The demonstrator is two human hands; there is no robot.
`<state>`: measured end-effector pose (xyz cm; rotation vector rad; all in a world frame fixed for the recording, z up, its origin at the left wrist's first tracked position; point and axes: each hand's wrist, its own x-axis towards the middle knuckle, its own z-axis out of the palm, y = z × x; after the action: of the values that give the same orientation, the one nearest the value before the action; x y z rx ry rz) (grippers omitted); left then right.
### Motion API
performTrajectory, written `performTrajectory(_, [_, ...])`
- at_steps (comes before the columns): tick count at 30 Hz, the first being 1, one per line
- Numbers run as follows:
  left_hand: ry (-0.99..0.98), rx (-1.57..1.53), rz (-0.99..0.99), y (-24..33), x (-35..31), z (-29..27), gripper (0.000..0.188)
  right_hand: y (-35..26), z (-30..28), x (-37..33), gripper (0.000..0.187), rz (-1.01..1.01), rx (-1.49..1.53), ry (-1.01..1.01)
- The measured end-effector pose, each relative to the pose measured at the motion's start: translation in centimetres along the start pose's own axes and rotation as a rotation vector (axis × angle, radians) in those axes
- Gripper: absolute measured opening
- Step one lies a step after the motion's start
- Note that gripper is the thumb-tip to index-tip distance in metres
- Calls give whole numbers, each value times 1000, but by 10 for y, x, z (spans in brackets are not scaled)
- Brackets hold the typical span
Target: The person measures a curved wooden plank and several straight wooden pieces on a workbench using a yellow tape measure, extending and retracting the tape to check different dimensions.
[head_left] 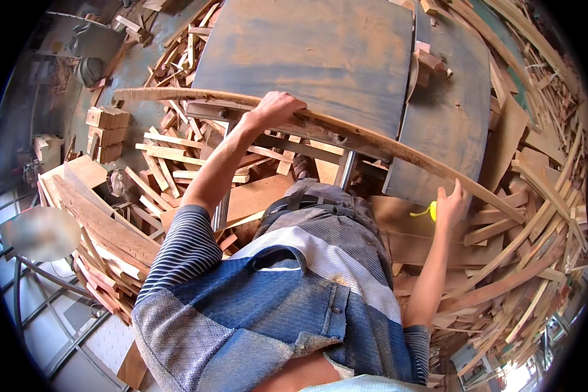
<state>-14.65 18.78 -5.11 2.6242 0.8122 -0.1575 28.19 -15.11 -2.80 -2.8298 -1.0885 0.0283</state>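
A long rough-edged wooden plank (366, 134) lies across the near edge of a broad metal work table (307, 52) and sticks out past it on both sides. My left hand (277, 110) is closed over the plank's top edge, left of its middle. Under the right part of the plank is my right hand (452, 202), closed around what looks like a yellow tape measure (432, 210). Only a bit of its yellow body and a short tail show; the palm hides the rest. Its thumb and a finger point up toward the plank.
Small wood blocks (430, 62) sit on the table's narrower right panel (444, 124). Loose offcuts (176, 153) cover the floor at left, near stacked blocks (108, 134). Long strips (536, 255) heap at right. A pile of curved boards (104, 222) stands at my left side.
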Motion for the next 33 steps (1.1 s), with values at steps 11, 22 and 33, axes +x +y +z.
performTrajectory(11, [-81, -11, -145, -59, 0, -12, 35, 29, 7, 50, 74, 146, -167, -279])
performTrajectory(22, [-177, 169, -297, -98, -16, -16, 43, 33, 18, 60, 76, 92, -180, -304])
performTrajectory(33, [-112, 125, -56, 38, 51, 43, 93, 53, 25, 87, 78, 135, -225, -364])
